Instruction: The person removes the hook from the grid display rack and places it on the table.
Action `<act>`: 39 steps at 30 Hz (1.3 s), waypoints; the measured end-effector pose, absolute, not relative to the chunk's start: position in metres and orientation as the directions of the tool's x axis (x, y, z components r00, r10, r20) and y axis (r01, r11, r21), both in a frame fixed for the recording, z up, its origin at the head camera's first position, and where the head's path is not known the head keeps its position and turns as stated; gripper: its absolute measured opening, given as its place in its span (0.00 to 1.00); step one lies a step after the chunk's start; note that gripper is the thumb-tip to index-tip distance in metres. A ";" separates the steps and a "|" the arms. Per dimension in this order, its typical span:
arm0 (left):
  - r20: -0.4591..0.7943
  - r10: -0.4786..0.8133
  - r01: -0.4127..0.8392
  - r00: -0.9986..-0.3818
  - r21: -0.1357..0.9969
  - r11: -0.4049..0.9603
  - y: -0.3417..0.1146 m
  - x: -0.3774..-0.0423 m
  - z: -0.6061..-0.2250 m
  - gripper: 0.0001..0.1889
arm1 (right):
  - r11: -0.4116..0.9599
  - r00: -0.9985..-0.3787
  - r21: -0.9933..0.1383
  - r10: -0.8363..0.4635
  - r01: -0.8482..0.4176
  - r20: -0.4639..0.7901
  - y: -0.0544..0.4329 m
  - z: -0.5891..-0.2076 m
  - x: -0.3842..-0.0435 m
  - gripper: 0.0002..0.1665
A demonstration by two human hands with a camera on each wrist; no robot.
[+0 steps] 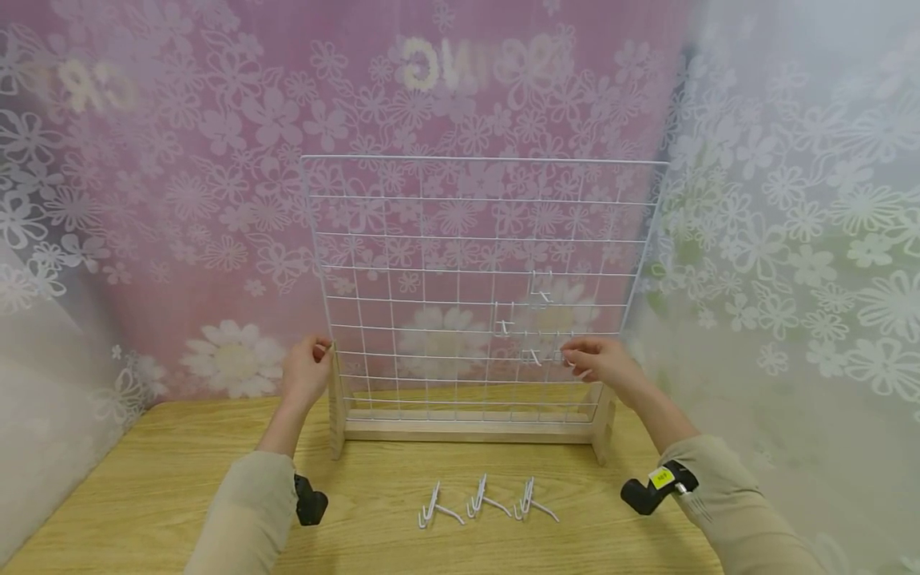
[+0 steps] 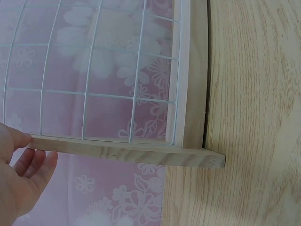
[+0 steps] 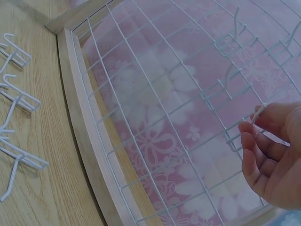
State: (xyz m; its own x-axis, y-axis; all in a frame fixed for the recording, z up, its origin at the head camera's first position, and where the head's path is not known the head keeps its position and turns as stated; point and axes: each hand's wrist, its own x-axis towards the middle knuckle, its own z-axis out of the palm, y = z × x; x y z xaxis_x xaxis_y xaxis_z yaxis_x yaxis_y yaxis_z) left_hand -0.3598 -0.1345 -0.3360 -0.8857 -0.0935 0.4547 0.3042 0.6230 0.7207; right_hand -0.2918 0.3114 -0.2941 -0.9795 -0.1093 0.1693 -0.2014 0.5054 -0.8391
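A white wire grid panel (image 1: 458, 302) stands upright in a pale wooden stand (image 1: 467, 435). Thumb and fingers of my left hand (image 1: 307, 369) pinch the top of the stand's left side piece (image 2: 127, 153). At the lower right of the grid, my right hand (image 1: 604, 366) pinches the prong of a white wire hook (image 3: 258, 114) whose back lies against the wires. Fingers partly hide that hook. Three more hooks hang on the grid close by: an upper one (image 1: 541, 297), a middle one (image 1: 505, 327) and a lower one (image 1: 533, 357) just left of my right hand.
Three loose white hooks lie in a row on the wood-grain table (image 1: 374, 487) before the stand: a left one (image 1: 433, 506), a middle one (image 1: 481, 501) and a right one (image 1: 528, 503). Behind the grid hangs a pink flowered curtain (image 1: 237, 208).
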 end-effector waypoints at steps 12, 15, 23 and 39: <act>0.439 -0.098 0.288 -0.893 0.727 0.623 -0.135 -0.361 -0.337 0.09 | 0.465 -0.985 -0.869 -0.085 -0.171 0.149 0.308 -0.297 -0.294 0.18; 0.434 -0.096 0.285 -0.896 0.727 0.624 -0.135 -0.361 -0.338 0.09 | 0.460 -0.986 -0.872 -0.076 -0.167 0.148 0.307 -0.297 -0.294 0.17; 0.427 -0.093 0.279 -0.899 0.725 0.629 -0.135 -0.362 -0.338 0.09 | 0.438 -0.987 -0.884 -0.061 -0.160 0.148 0.307 -0.294 -0.296 0.18; 0.445 -0.101 0.293 -0.890 0.727 0.620 -0.134 -0.362 -0.336 0.09 | 0.437 -0.985 -0.883 -0.061 -0.170 0.159 0.314 -0.288 -0.286 0.21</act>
State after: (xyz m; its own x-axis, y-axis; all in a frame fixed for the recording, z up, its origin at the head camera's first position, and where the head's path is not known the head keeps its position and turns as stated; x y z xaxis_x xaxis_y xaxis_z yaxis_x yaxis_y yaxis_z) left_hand -0.3615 -0.1342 -0.3364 -0.8899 -0.1008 0.4449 0.2934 0.6204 0.7274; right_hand -0.2865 0.3144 -0.2877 -0.9853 -0.0615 0.1593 -0.1700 0.4368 -0.8833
